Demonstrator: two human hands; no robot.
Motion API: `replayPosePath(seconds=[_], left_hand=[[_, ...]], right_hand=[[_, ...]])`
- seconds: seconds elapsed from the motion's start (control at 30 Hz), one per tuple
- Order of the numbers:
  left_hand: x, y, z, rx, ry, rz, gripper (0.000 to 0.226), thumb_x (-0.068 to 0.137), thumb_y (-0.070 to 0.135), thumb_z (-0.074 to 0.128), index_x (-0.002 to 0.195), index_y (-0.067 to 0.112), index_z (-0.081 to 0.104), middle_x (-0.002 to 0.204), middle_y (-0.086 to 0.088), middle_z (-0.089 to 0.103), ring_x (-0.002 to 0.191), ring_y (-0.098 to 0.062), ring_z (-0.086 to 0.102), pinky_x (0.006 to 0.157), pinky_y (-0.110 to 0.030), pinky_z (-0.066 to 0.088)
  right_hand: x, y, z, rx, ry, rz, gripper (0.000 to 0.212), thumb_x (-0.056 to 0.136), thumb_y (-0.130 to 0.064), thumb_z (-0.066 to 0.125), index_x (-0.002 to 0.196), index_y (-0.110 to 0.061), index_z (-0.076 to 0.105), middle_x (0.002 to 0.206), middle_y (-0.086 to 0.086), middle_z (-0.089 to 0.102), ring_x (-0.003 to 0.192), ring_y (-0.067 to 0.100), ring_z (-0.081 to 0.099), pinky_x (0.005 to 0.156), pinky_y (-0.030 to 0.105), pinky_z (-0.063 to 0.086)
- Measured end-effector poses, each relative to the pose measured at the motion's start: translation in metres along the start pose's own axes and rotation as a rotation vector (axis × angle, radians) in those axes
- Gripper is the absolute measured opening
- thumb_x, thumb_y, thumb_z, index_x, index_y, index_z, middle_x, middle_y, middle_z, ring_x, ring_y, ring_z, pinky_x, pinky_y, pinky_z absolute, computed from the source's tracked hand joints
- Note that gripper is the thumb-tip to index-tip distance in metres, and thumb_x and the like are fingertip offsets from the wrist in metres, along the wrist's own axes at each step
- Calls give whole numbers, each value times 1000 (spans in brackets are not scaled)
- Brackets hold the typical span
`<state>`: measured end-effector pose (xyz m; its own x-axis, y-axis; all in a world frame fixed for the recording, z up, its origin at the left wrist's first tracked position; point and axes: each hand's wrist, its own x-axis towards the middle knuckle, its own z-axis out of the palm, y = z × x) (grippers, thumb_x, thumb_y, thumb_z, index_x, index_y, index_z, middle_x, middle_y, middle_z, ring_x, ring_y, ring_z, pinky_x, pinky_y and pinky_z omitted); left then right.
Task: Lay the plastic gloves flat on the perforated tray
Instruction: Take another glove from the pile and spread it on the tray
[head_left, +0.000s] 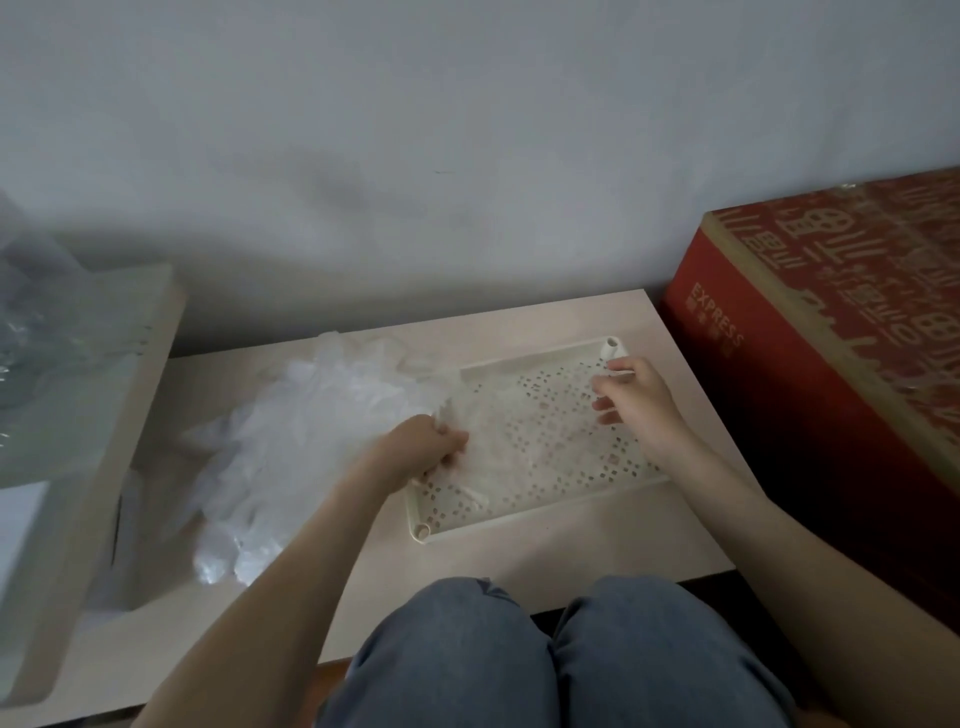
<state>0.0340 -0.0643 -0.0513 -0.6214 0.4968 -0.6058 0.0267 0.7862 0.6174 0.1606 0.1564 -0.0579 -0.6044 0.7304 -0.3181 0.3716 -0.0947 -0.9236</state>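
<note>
Grey painted wall (467, 130) fills the upper half of what we see, and against it on the right stands a large red cardboard box (810, 395) printed with the word EXPRESS. Below them runs the pale wood-grain table (545, 561), with a person's knees in blue jeans (519, 660) at its near edge. On the left part of the table we find a loose heap of clear plastic gloves (322, 415), touching the left end of the cream rectangular perforated tray (545, 506). Across that tray we make out one thin translucent plastic glove (519, 426), spread over the holes and wrinkled. The left hand (423, 447) is at the tray's left rim, its fingers curled round the glove's bunched end. The right hand (639, 400) is over the tray's far right corner, and we see its thumb and forefinger pinching the glove's other end.
</note>
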Motion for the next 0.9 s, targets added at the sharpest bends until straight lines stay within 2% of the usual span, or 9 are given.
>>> replayPosePath(seconds=[0.13,0.2,0.27,0.37,0.5,0.57,0.63,0.77,0.9], left_hand=[[-3,2,1,47,97,79,27,96,26,50,85,11,69,72,-3,63,60,-14,51,59,-25,43],[-12,7,0,56,124,200,27,94,30,50,80,16,69,88,-4,68,74,-16,58,73,-29,47],[-25,19,-2,-139,10,347,28,95,28,52,83,10,69,103,4,69,91,-16,63,86,-30,47],[-45,36,-7,-650,-263,468,22,95,15,53,84,2,67,82,-4,68,72,-16,65,69,-24,50],[-47,42,-9,-920,-393,472,15,79,19,58,66,11,61,67,-6,56,60,-18,56,60,-27,45],[-44,40,-8,-995,-439,456,13,76,19,60,76,6,56,75,-12,52,67,-24,53,65,-33,44],[-44,36,-7,-983,-420,412,18,79,19,58,87,3,56,77,-14,54,67,-26,57,64,-33,47],[-34,19,-3,-932,-360,266,25,89,19,56,102,0,65,85,-16,65,70,-25,65,62,-31,56],[-20,7,6,-421,-195,153,28,98,16,47,101,-6,64,79,-10,66,70,-22,58,63,-29,47]], right_hand=[[-2,-5,19,-234,-127,-118,44,86,-25,67,125,-18,48,102,-3,59,88,12,59,76,29,48],[-5,-8,27,-264,-247,-156,48,85,-33,69,127,-25,47,110,-7,57,96,6,58,76,23,44],[-8,-13,32,-219,-357,-143,52,85,-40,68,130,-27,47,118,-9,55,105,2,56,79,19,42],[-12,-21,36,-34,-533,-73,68,82,-57,64,137,-21,45,131,-4,54,125,12,49,100,29,37],[-10,-19,33,214,-756,77,85,82,-67,52,146,-12,38,149,14,40,132,19,44,117,43,25],[-10,-18,28,364,-774,208,82,78,-61,63,137,-6,51,143,20,46,125,24,51,112,38,35],[-13,-22,24,449,-777,247,51,85,-46,60,118,-7,67,124,14,63,110,21,62,93,29,51],[-13,-22,12,409,-656,118,13,81,-23,65,85,-11,67,75,3,68,66,13,67,62,26,56],[0,-7,4,31,-463,15,15,92,-3,54,78,-9,57,64,4,62,59,16,60,56,26,49]])
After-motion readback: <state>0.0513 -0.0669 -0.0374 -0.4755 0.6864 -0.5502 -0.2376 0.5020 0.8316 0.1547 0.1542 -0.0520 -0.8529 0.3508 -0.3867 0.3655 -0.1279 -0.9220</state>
